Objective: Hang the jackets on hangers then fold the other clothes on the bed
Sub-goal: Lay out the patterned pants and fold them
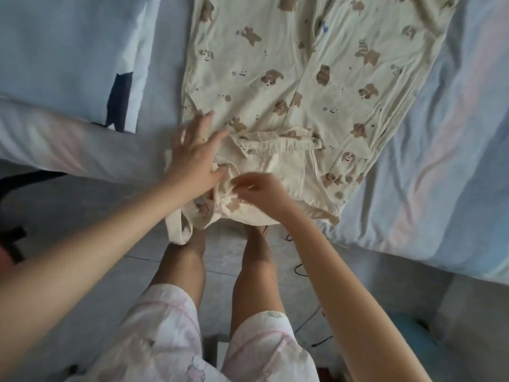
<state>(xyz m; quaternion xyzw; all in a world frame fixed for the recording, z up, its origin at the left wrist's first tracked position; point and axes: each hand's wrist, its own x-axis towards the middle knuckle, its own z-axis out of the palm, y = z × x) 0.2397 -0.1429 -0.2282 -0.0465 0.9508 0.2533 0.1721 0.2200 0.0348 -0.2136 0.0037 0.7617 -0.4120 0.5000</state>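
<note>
The bed [440,161], under a pale, rumpled sheet, fills most of the head view, and the person stands at its near edge. A pillow [68,51] lies at the left, just beside the work.

The cream garment [275,64], printed with brown bears, lies spread lengthwise down the middle of the bed. Its collar [275,142] is towards the person, and its near end is bunched and spills over the bed edge. It looks like one of the clothes to fold, not a jacket, so the step in hand is probably straightening the neck end before the first fold.

The left grip [192,155] is released: its fingers are straight and spread, pressing flat on the cloth left of the collar. The right grip [259,188] pinches a bunched fold of the garment at the bed edge.

To do this well, the flat palm should hold the cloth down while the pinching fingers draw the bunched end up onto the bed and smooth it outward. A cloth loop [177,230] hangs off the edge below the left wrist. It should be tucked in first, or it is likely to dangle out of the folded bundle.
</note>
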